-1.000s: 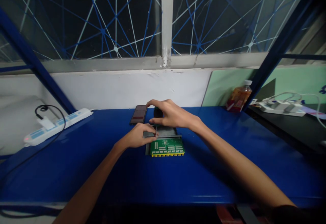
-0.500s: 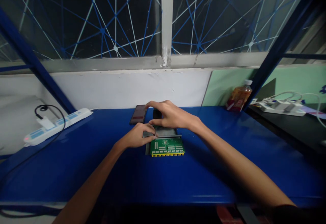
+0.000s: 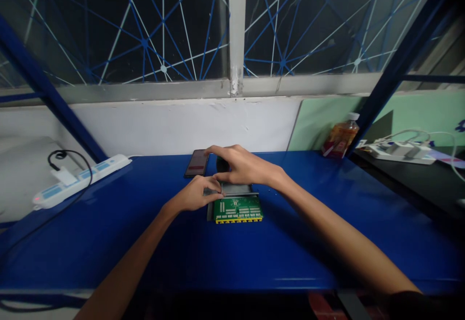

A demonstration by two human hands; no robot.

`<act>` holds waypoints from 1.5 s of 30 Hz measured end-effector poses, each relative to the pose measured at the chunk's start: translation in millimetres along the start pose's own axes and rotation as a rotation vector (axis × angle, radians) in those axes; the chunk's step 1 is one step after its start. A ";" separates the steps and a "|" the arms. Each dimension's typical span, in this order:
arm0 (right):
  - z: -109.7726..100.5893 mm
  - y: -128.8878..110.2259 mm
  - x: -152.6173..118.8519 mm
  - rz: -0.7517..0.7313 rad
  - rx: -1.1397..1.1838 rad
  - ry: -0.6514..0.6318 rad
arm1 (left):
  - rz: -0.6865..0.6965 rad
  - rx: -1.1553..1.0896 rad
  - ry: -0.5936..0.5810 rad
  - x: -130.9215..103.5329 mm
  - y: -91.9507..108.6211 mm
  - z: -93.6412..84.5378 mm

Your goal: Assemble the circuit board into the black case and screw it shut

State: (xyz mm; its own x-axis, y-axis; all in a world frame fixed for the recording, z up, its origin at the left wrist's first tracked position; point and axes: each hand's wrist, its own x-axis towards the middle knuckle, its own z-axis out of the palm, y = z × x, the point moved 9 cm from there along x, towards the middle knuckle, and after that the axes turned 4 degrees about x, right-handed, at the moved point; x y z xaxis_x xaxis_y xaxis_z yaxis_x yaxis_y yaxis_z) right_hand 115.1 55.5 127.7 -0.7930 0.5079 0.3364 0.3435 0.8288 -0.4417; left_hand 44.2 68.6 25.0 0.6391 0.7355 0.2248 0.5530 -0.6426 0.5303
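Observation:
A green circuit board (image 3: 240, 207) with a yellow front edge lies on the blue table (image 3: 232, 257), in front of a grey metal plate (image 3: 238, 189) with a raised strip. At the plate's left side, the thumb and fingers of my left hand (image 3: 194, 194) come together around the lower end of a thin upright shaft (image 3: 222, 187). Over the plate's back part, my right hand (image 3: 243, 166) is curled, its fingertips close to the shaft's top. What it grips is too small to tell. A dark rounded object (image 3: 222, 165) shows beneath its fingers.
A phone (image 3: 196, 163) lies behind my left hand. On the left is a white power strip (image 3: 82, 179) with a black cable. A bottle (image 3: 340, 137) stands at the back right, beside another power strip (image 3: 401, 152) with white cables. Tiny bits lie right of the plate.
My right hand's fingertips have shifted very slightly left. Otherwise both hands and the board look the same, apart from a small shift of the view.

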 end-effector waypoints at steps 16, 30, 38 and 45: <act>-1.8 4.2 0.8 0.007 0.037 0.033 | -0.016 0.014 0.000 -1.2 4.0 -4.7; 2.3 2.0 1.1 -0.008 0.012 -0.001 | -0.008 0.020 -0.021 -0.9 3.4 -1.7; 1.4 -0.4 1.0 -0.033 -0.006 0.011 | 0.002 0.012 -0.038 0.1 4.3 0.1; -0.9 -2.2 -0.5 -0.033 0.006 0.019 | -0.003 0.013 -0.032 0.6 6.2 -1.4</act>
State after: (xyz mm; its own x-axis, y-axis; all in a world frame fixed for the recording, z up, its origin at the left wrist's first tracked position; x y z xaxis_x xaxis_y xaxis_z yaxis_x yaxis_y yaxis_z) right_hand 115.2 53.6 129.3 -0.7940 0.4846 0.3670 0.3142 0.8440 -0.4346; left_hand 47.3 65.4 29.5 0.6543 0.7301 0.1968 0.5616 -0.6435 0.5200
